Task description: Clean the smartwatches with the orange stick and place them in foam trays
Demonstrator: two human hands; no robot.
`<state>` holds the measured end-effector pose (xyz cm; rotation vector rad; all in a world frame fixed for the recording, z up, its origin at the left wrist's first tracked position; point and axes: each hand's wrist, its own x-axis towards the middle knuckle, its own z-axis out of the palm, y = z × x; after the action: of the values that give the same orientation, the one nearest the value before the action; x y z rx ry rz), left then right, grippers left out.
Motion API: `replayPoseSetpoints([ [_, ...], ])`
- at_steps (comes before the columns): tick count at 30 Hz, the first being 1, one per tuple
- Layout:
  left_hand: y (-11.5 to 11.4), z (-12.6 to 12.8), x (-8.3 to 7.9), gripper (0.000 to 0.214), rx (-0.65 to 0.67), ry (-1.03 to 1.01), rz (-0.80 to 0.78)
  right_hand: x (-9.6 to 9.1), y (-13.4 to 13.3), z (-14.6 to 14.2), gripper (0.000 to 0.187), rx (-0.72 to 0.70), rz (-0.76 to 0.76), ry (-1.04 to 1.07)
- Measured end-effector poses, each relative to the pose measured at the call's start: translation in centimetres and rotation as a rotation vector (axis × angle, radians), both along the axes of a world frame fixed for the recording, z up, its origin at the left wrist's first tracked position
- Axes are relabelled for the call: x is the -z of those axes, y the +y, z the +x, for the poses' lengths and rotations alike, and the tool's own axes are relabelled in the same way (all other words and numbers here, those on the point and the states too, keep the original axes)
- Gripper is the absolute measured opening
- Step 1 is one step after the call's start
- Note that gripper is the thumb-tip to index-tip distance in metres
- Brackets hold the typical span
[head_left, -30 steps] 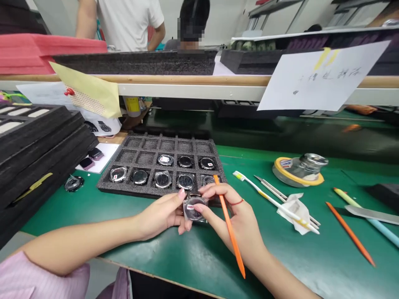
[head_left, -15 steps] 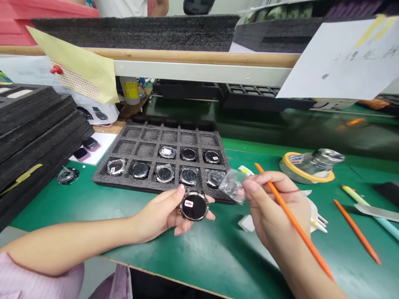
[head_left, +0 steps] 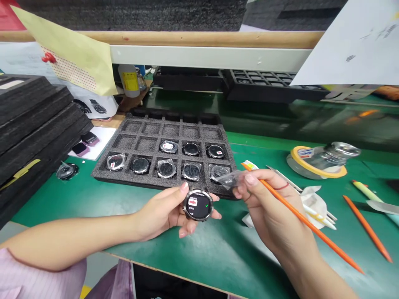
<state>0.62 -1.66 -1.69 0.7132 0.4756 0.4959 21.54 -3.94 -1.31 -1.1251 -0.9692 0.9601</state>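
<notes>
Seeing a slip risk: the lit watch [head_left: 199, 205], held just in front of the foam tray [head_left: 145, 179], could drop if my left thumb slackens on its smooth rim, and the orange stick [head_left: 311, 226] tucked in my right hand [head_left: 277, 209] might scratch something if swung inward. My left hand [head_left: 166, 211] grips from the side, fingers curled underneath, forearm low; my right, well apart, pinches clear film [head_left: 229, 180] between thumb and fingers.
</notes>
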Motion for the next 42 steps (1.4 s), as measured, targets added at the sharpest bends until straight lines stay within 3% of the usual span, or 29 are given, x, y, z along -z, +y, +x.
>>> replayPoseSetpoints([
  [5,-0.1,0.1,0.2,0.05,-0.01,-0.001,0.016,0.2,-0.8,-0.9,0.032,-0.08,-0.018,-0.083],
  [10,-0.1,0.1,0.4,0.056,0.01,0.007,0.038,0.7,-1.8,-1.6,0.017,-0.171,0.055,-0.189],
  [20,-0.1,0.3,0.1,0.048,0.033,-0.006,0.006,0.7,-1.9,-1.8,0.015,-0.181,0.143,-0.348],
  [24,-0.3,0.4,-0.1,0.054,0.023,0.058,0.037,0.7,-1.9,-2.4,0.012,-0.142,0.123,-0.405],
  [27,-0.4,0.3,-0.2,0.06,-0.019,0.185,0.094,0.5,-2.1,-2.4,0.026,-0.153,0.182,-0.48],
  [32,-0.6,0.3,-0.2,0.061,-0.01,0.235,0.229,0.4,-2.4,-2.3,0.063,-0.383,0.314,-0.631],
  [42,-0.4,0.2,-0.8,0.057,-0.083,0.346,0.316,0.6,-2.8,-2.5,0.063,-0.319,0.335,-0.61],
])
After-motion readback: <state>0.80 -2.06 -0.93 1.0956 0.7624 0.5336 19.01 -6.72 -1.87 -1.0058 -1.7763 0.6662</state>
